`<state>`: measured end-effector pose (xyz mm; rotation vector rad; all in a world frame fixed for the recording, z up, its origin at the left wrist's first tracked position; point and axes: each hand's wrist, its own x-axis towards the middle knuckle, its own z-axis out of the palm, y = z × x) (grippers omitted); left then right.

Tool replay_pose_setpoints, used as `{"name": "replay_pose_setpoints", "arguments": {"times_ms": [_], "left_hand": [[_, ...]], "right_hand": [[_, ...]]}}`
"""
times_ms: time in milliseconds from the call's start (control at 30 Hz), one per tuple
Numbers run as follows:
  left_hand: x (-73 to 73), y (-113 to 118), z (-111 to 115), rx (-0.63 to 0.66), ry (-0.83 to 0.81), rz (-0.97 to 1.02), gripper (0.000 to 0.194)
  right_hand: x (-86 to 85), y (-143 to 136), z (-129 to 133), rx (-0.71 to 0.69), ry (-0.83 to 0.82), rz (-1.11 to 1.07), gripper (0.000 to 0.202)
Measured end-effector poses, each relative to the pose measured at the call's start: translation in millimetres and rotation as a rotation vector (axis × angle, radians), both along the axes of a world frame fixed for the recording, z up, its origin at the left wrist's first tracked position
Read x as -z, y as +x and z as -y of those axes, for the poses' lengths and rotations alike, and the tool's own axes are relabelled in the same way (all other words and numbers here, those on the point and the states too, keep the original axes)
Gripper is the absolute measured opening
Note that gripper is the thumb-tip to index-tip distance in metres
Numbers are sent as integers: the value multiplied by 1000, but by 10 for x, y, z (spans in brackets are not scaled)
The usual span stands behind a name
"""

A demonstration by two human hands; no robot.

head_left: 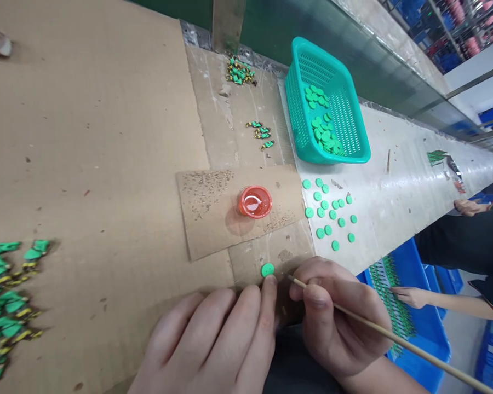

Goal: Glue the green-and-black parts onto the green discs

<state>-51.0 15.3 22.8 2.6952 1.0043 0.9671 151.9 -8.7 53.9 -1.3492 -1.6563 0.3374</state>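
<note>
Head | teal bskt [349, 127]: grn discs [326, 138] | red cup [244, 207]: clr liq [254, 203]

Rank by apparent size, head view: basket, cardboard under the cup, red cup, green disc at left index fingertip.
1. Basket and cardboard: look too alike in area to rank
2. Red cup
3. Disc

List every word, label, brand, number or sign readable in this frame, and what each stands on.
No readable text anywhere.
Thin, pale wooden stick and round green button-like disc: no lettering visible.
Teal rectangular plastic basket, small red round cup: none visible.
Dark, shiny wrapper at far right: too small to tell.
</note>
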Motion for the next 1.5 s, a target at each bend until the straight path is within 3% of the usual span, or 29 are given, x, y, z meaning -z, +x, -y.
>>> {"name": "replay_pose_setpoints", "arguments": {"times_ms": [100, 200, 300, 367, 500, 667, 800, 900, 967, 1033, 1133, 1200, 1333, 1500], "left_hand": [[12, 44, 13, -29, -33, 48, 32], [-2, 61, 2, -30, -61, 54, 29], [-94, 43, -26, -13, -66, -15, 23], [-205, 37, -26, -9, -93, -80, 19], [-396, 74, 26, -63, -231, -69, 8], [-530, 72, 199, -164, -249, -241, 12], [-664, -266, 242, -223, -380, -100, 16], [-790, -858, -150, -544, -430, -73, 20], [-910, -1308, -629, -807, -415, -122, 24], [-1045, -1681, -1179, -981, -450, -204, 23], [-1212, -1976, -1893, -1054, -590, -349, 34], [-1267, -2022, -2204, -1060, -700, -450, 36], [-1251, -1996, -2471, -1071, -812, -588, 42], [-1215, -2063, -2491, -1064, -864, -620, 43]], "right_hand": [[39, 20, 18, 57, 33, -153, 20], [-9, 99, -34, 18, -58, -112, 37], [-116, 220, -160, -239, -182, 77, 40], [-191, 297, -247, -415, -177, 170, 35], [-233, 395, -364, -557, -220, 315, 34], [-103, 391, -349, -548, -89, 316, 24], [24, 310, -214, -414, 0, 344, 19], [77, 242, -131, -313, 55, 331, 12], [68, 226, -82, -264, 89, 284, 9], [33, 244, -28, -241, 117, 236, 11], [-26, 323, 56, -231, 139, 206, 14], [-52, 384, 102, -221, 136, 201, 16], [-61, 463, 160, -197, 130, 185, 15], [-45, 490, 206, -181, 113, 157, 12]]}}
